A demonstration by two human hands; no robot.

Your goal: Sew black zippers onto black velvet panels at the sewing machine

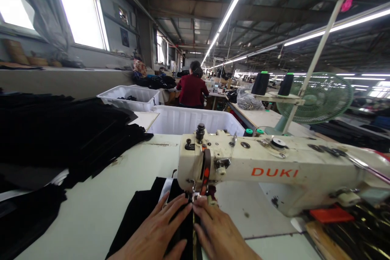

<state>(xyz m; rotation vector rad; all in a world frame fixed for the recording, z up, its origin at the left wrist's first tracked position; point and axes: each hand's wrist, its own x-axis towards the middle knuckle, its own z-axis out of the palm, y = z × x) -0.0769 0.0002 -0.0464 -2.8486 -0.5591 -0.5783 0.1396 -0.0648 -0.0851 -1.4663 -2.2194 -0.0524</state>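
A cream sewing machine (237, 162) with orange lettering stands on the pale table. Black fabric (140, 207) with a white strip (166, 189) lies under its needle area, and a gold-coloured line runs along the fabric's right part. My left hand (161, 227) rests on the black fabric, fingers spread and tips just left of the presser foot (194, 196). Close beside it, my right hand (215, 227) lies over the fabric's right edge, its fingers apart and index tip near the foot.
Stacked black fabric (61, 134) covers the table's left side. White bins (198, 120) stand behind the machine, with a person in dark red (192, 89) seated farther off. Thread cones (260, 84) and a green fan (317, 97) are at right; a red object (332, 214) lies near the machine base.
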